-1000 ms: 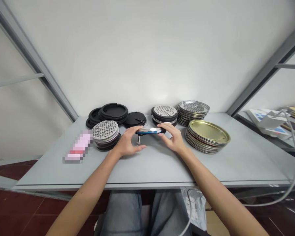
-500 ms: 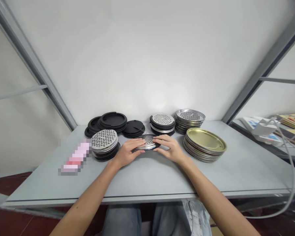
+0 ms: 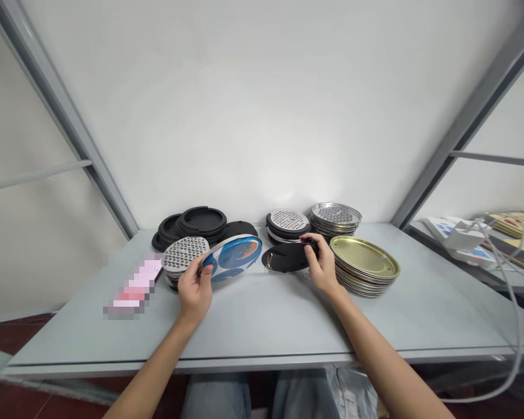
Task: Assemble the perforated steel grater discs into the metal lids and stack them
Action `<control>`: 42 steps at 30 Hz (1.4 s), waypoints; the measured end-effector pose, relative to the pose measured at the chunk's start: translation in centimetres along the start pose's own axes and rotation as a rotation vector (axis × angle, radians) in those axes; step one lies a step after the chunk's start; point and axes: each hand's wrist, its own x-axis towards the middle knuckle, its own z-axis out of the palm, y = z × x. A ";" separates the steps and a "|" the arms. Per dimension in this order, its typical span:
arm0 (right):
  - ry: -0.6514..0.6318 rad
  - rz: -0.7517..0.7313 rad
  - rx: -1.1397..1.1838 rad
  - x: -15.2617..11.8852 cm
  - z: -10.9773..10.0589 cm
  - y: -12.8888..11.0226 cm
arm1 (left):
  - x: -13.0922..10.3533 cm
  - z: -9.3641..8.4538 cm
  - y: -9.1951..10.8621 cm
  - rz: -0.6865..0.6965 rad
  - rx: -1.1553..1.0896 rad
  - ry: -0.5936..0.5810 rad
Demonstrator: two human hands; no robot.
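My left hand (image 3: 195, 294) grips the left edge of a round blue-printed lid (image 3: 236, 259), tilted so its printed face shows. A thin black disc (image 3: 286, 257) with small metal clips hangs from my right hand (image 3: 322, 265), whose thumb and fingers pinch its right side. The two discs are apart, both above the table. Behind my left hand stands a stack topped by a perforated grater plate (image 3: 184, 254). Just right of my right hand is a stack of gold-coloured lids (image 3: 364, 257).
Black rings (image 3: 201, 221) are stacked at the back left, beside black discs (image 3: 241, 229). Further right stand another grater stack (image 3: 288, 221) and a pile of silver-rimmed grater plates (image 3: 335, 214). A blurred pink item (image 3: 137, 285) lies left on the grey table (image 3: 262, 326).
The round piece both hands held is now two separate discs. My left hand has moved left and tilted the blue-printed one; my right hand has moved right with the black one.
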 end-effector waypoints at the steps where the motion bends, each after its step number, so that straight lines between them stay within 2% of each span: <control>1: 0.003 -0.019 0.005 -0.1 -0.1 -0.1 | -0.1 -0.4 0.2 0.002 0.009 0.039; 4: -0.062 -0.124 -0.001 -0.3 0.0 -0.7 | -0.1 -1.3 1.1 0.057 0.034 0.091; 7: -0.271 -0.219 0.002 -0.7 0.6 -1.4 | 0.2 -1.7 1.8 0.143 0.040 0.056; 11: -0.563 -0.246 0.007 -1.1 1.4 -1.9 | 0.6 -1.0 1.8 0.235 0.032 -0.031; 14: -0.623 -0.213 0.020 -1.2 1.7 -1.9 | 0.6 -0.1 1.6 0.302 0.009 -0.088; 18: -0.568 -0.151 0.047 -1.3 1.8 -1.7 | 0.2 0.6 1.4 0.365 -0.019 -0.150; 23: -0.363 -0.051 0.106 -0.9 1.5 -1.7 | -1.3 -0.4 1.3 0.503 -0.068 -0.218; 27: -0.161 0.078 0.167 -0.4 1.0 -1.5 | -2.6 -1.7 1.5 0.700 -0.094 -0.399; 30: -0.042 0.160 0.216 -0.1 0.7 -1.0 | -2.9 -1.8 1.8 0.806 -0.089 -0.522; 34: 0.003 0.235 0.308 0.1 0.6 -0.3 | -2.4 -0.7 1.6 0.760 -0.084 -0.673; 42: -0.144 0.219 0.410 0.2 0.6 -1.1 | -1.7 1.8 0.1 0.536 0.017 -0.801</control>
